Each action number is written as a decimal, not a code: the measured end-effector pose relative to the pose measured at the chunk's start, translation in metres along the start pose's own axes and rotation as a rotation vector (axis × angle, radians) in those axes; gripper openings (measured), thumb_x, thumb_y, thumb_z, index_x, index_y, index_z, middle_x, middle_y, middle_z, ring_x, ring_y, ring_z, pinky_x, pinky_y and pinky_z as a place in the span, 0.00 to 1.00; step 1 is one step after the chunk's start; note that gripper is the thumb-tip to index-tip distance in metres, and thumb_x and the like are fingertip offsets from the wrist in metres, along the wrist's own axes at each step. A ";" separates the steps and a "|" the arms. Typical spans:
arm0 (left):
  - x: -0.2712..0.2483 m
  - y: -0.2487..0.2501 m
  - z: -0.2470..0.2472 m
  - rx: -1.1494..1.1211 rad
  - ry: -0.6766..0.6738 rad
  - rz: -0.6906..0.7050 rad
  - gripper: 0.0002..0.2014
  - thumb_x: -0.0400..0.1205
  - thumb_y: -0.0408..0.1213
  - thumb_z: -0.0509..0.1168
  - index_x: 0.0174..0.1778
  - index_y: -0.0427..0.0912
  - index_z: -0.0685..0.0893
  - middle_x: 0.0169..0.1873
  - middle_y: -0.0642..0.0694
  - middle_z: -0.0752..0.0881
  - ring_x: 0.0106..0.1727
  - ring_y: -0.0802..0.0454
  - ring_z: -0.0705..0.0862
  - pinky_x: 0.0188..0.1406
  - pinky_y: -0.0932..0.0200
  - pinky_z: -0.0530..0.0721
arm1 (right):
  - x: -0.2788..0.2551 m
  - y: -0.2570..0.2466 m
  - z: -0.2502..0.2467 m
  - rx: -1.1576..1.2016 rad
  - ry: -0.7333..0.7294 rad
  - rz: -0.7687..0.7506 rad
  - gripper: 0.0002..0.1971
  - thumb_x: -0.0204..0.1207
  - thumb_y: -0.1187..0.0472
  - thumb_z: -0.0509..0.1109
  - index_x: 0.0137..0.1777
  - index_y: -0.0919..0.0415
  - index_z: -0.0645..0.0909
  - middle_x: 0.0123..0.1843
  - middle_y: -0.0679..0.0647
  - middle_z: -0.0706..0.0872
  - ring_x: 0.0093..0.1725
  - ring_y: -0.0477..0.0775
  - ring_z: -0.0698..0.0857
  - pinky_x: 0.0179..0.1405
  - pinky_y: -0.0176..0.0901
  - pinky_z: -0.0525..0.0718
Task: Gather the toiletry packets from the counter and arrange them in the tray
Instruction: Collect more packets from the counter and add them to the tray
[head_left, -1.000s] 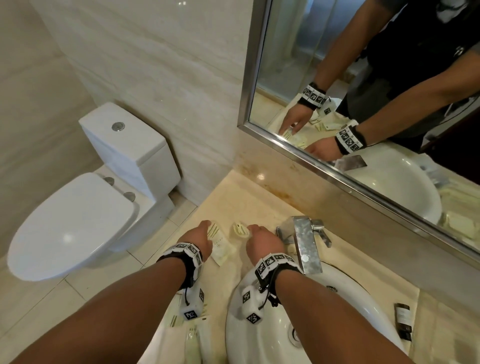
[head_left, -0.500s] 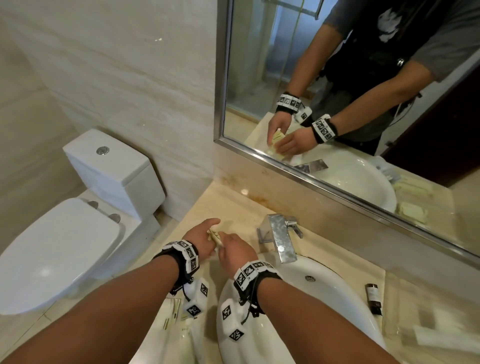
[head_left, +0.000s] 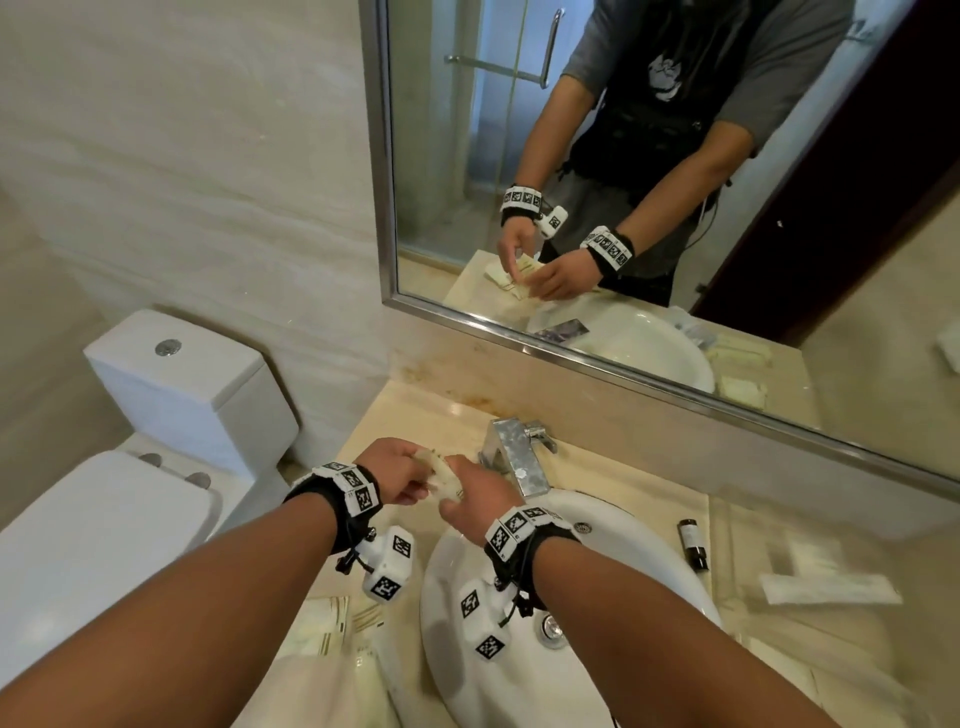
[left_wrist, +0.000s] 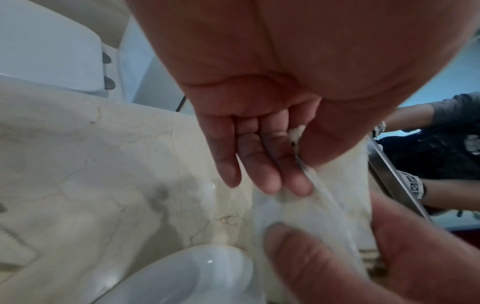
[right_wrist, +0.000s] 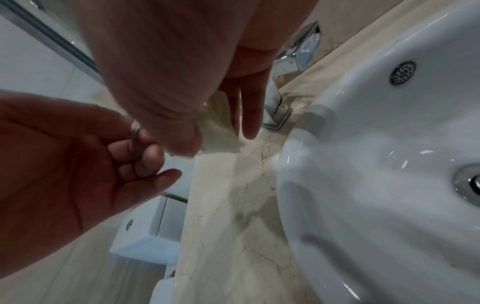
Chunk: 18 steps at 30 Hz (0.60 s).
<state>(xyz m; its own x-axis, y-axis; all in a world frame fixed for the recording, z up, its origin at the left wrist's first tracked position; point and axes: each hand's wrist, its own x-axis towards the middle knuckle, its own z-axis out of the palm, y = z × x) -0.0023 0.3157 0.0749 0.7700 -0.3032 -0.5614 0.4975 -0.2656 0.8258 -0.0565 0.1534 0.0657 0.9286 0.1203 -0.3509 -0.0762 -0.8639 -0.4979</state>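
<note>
**Both hands share a small bundle of packets above the counter**

The person stands at the sink (head_left: 597, 613) with both hands raised just in front of the tap (head_left: 511, 457). The left hand (head_left: 397, 475) and the right hand (head_left: 475, 501) meet over the beige counter (head_left: 415, 415), each gripping the same pale packets (head_left: 441, 473). From the left wrist, the left thumb pinches the bundle (left_wrist: 311, 207) against fingers (left_wrist: 270, 164) that lie fairly straight and close together. From the right wrist, the right thumb and fingers nip the other edge (right_wrist: 221, 131), one finger pointing down. The bundle is held clear of the counter. More packets (head_left: 322, 623) lie near the counter's front edge. A small dark bottle (head_left: 693, 543) lies right of the sink, with a long white packet (head_left: 831, 590) beyond it. The mirror (head_left: 675, 208) repeats the two hands.
</note>
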 end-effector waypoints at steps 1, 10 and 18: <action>-0.003 0.003 0.003 0.016 0.017 -0.008 0.07 0.81 0.27 0.63 0.41 0.36 0.86 0.31 0.36 0.84 0.24 0.48 0.75 0.30 0.57 0.77 | -0.003 0.001 -0.002 0.000 0.030 0.021 0.29 0.80 0.54 0.68 0.80 0.50 0.66 0.58 0.57 0.87 0.56 0.58 0.86 0.51 0.45 0.81; -0.031 0.013 0.040 0.196 -0.002 -0.081 0.51 0.65 0.73 0.72 0.79 0.47 0.67 0.57 0.43 0.85 0.46 0.42 0.92 0.35 0.48 0.91 | -0.042 0.006 -0.016 0.107 0.079 0.016 0.32 0.78 0.52 0.70 0.81 0.51 0.67 0.65 0.57 0.85 0.61 0.59 0.85 0.58 0.49 0.83; -0.038 0.023 0.085 0.128 -0.006 -0.031 0.17 0.73 0.42 0.75 0.52 0.36 0.85 0.50 0.29 0.89 0.46 0.32 0.91 0.45 0.29 0.89 | -0.081 0.035 -0.025 0.167 0.071 0.151 0.41 0.69 0.33 0.74 0.80 0.43 0.64 0.59 0.51 0.88 0.55 0.56 0.89 0.49 0.47 0.86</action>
<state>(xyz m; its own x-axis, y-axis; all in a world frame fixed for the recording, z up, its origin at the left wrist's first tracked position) -0.0540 0.2435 0.1101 0.7523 -0.2984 -0.5873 0.4660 -0.3891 0.7946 -0.1254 0.1017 0.0964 0.9250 -0.0440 -0.3774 -0.2695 -0.7761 -0.5702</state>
